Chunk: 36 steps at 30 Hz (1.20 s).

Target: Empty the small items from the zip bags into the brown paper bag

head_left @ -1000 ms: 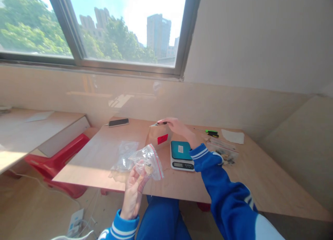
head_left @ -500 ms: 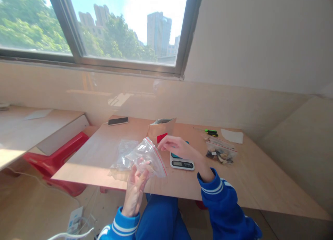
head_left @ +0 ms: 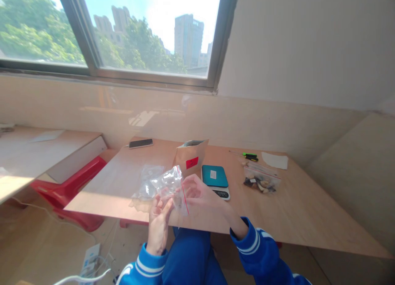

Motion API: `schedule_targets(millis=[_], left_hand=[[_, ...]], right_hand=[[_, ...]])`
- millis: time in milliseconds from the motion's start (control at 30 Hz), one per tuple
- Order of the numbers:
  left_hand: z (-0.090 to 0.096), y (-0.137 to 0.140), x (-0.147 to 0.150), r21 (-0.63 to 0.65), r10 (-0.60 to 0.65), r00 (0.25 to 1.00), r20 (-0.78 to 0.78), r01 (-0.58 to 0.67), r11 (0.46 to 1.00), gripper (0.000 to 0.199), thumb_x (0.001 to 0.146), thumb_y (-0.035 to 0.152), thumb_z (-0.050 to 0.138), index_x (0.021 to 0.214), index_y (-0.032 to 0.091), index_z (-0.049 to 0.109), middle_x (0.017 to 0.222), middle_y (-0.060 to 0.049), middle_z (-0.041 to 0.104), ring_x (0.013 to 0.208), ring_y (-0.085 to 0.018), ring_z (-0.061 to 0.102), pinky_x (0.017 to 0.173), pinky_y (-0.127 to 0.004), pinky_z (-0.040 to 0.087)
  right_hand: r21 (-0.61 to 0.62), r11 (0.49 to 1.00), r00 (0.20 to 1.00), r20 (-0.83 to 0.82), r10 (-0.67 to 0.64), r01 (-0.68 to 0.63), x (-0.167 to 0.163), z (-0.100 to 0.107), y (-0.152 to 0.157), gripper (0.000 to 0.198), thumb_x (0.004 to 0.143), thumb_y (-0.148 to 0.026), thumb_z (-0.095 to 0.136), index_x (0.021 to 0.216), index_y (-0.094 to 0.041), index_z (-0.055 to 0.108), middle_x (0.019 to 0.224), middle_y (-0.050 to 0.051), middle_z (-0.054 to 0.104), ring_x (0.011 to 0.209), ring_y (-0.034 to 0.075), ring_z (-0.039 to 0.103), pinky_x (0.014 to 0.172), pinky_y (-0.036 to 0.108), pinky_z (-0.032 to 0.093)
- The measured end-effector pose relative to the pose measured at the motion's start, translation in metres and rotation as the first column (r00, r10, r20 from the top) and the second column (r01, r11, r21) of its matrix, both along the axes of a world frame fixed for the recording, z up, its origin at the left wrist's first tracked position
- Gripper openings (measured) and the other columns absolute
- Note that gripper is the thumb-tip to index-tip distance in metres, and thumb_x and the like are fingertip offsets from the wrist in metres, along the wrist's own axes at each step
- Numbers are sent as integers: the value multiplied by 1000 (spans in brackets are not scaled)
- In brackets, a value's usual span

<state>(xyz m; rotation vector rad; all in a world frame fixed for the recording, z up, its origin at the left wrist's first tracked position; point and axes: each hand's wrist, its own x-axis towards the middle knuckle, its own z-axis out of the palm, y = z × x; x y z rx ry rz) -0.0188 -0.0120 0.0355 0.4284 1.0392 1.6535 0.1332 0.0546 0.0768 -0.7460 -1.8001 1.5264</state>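
Note:
A clear zip-lock bag (head_left: 168, 180) with a red strip along its mouth is held tilted above the front of the table. My left hand (head_left: 160, 215) grips it low down, thumb and fingers closed on the plastic. At the mouth, on the red strip, my right hand (head_left: 199, 194) has its fingers bent in and closed on the bag's edge; its fingertips are partly hidden and a little blurred. More clear plastic bags (head_left: 148, 174) lie flat just behind. A kitchen scale (head_left: 215, 176) with a teal plate sits right of my right hand.
Behind the hands stands a brown paper pouch (head_left: 187, 155) with a red label, open at the top. To the right are a zip bag of dark and pale pieces (head_left: 261, 180), screwdrivers (head_left: 250, 156) and white paper (head_left: 274, 160). A phone (head_left: 140, 143) lies at the back left.
My right hand has come down and left from above the scale to the bag's red-edged mouth, uncovering the teal plate. The bag's mouth has turned steeper and shifted slightly left.

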Motion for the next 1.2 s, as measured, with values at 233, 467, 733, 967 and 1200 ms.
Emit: schedule_targets(millis=[233, 467, 733, 967, 1200], left_hand=[[1, -1, -4, -13, -81, 996, -40, 80, 997, 53, 69, 27, 75, 119, 21, 58, 106, -6, 70, 102, -19, 65, 87, -28, 50], [5, 5, -27, 20, -11, 1000, -22, 12, 1000, 55, 70, 25, 74, 123, 25, 58, 102, -1, 70, 87, -14, 68, 74, -21, 53], [6, 0, -31, -10, 4, 999, -32, -4, 1000, 54, 70, 26, 73, 122, 26, 59, 105, -1, 70, 87, -15, 68, 76, -22, 53], [0, 1, -21, 8, -98, 994, -56, 98, 995, 52, 71, 27, 69, 122, 24, 59, 96, -2, 71, 81, -15, 68, 76, -24, 52], [1, 3, -20, -51, -195, 967, -166, 189, 981, 57, 68, 24, 69, 124, 22, 58, 104, -7, 70, 87, -19, 68, 72, -26, 53]], right_hand=[[156, 988, 991, 134, -10, -11, 0, 6, 2, 29, 77, -30, 71, 102, -22, 57, 90, 1, 62, 76, 14, 57, 66, 27, 47], [454, 810, 914, -31, -404, 373, 21, 68, 77, 23, 80, -34, 67, 98, -22, 60, 95, 3, 64, 81, 16, 59, 76, 32, 48], [718, 606, 855, 29, -519, 343, 7, 59, 128, 16, 86, -27, 57, 98, -21, 65, 114, 8, 60, 114, 23, 51, 103, 44, 37], [436, 862, 931, 125, -343, 259, -7, 33, 53, 28, 95, -43, 42, 101, -23, 62, 94, 5, 62, 84, 17, 58, 78, 33, 49], [111, 966, 972, -5, -233, 232, -13, 21, 59, 39, 73, -40, 73, 105, -21, 60, 87, 1, 64, 79, 16, 63, 69, 28, 52]])
